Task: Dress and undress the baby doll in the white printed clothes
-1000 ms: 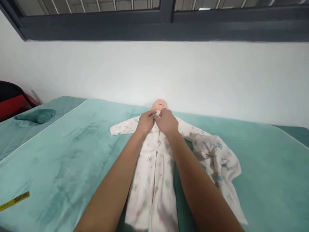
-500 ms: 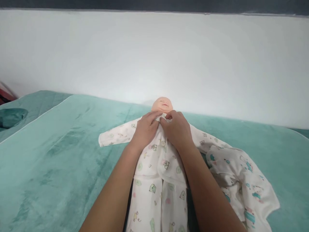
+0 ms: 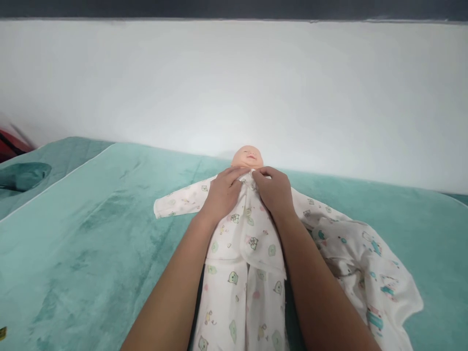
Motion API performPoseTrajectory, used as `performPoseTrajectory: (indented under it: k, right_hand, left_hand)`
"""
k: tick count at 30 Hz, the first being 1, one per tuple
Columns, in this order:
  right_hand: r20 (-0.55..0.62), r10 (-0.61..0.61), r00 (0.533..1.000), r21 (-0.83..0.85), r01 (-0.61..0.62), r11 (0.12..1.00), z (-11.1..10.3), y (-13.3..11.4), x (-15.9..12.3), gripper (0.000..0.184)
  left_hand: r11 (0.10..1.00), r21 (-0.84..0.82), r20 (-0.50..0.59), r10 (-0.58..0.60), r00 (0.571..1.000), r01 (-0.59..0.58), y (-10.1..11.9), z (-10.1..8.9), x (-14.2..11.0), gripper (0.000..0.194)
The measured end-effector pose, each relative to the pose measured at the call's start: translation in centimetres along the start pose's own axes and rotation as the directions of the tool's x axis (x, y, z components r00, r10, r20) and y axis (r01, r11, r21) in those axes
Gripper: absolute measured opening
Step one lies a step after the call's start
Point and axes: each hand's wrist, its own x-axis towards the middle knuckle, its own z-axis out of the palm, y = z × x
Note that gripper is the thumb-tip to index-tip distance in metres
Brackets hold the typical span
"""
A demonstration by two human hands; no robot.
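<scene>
A baby doll (image 3: 248, 157) lies on its back on a teal blanket (image 3: 91, 234), dressed in a white printed romper (image 3: 244, 273). My left hand (image 3: 223, 192) rests on the romper's chest just below the doll's chin, fingers curled and pinching the cloth at the neckline. My right hand (image 3: 274, 191) sits opposite it, fingers bent and gripping the other edge of the neckline. The two hands are a little apart, with the front opening of the romper between them. One sleeve (image 3: 179, 202) of the romper lies stretched out to the left.
A second white printed garment (image 3: 369, 273) lies crumpled on the blanket to the right of my right arm. A dark teal cushion (image 3: 22, 175) and something red (image 3: 10, 144) sit at the far left. A white wall rises just behind the doll's head.
The view dropped and closed in on the doll. My hands, pressed together at the neckline before, have drawn slightly apart along the collar.
</scene>
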Motion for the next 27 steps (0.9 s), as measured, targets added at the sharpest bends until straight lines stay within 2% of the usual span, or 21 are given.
performPoseTrajectory:
  k: [7,13,16,20,23,27]
  right_hand:
    - [-0.059,0.034,0.998,0.083,-0.029,0.996,0.0,0.1,-0.6,0.018]
    - [-0.176,0.009,0.984,0.044,-0.001,0.999,-0.3,-0.1,-4.6,0.023]
    - [-0.102,-0.058,0.993,-0.022,0.056,0.998,-0.4,-0.3,-6.0,0.028]
    - [0.024,-0.130,0.991,-0.201,0.132,0.971,-0.5,-0.7,-5.9,0.028]
    - [0.036,-0.121,0.992,-0.269,0.126,0.955,-0.6,-1.1,-5.5,0.020]
    - [0.027,-0.131,0.991,-0.234,0.134,0.963,-0.6,-1.1,-5.4,0.011]
  left_hand:
    - [0.998,-0.023,-0.072,0.054,0.996,-0.056,-0.3,0.1,-1.0,0.045]
    - [0.991,-0.007,-0.091,0.135,0.987,-0.136,-0.6,0.2,-2.8,0.038]
    - [0.983,-0.007,-0.107,0.180,0.978,-0.182,-0.9,0.3,-2.8,0.037]
    - [0.979,-0.021,-0.104,0.199,0.974,-0.202,-1.1,0.3,-2.3,0.038]
    - [0.984,-0.035,-0.098,0.172,0.980,-0.176,-0.9,0.3,-2.0,0.040]
    - [0.990,-0.053,-0.091,0.127,0.988,-0.132,-0.6,0.2,-2.0,0.041]
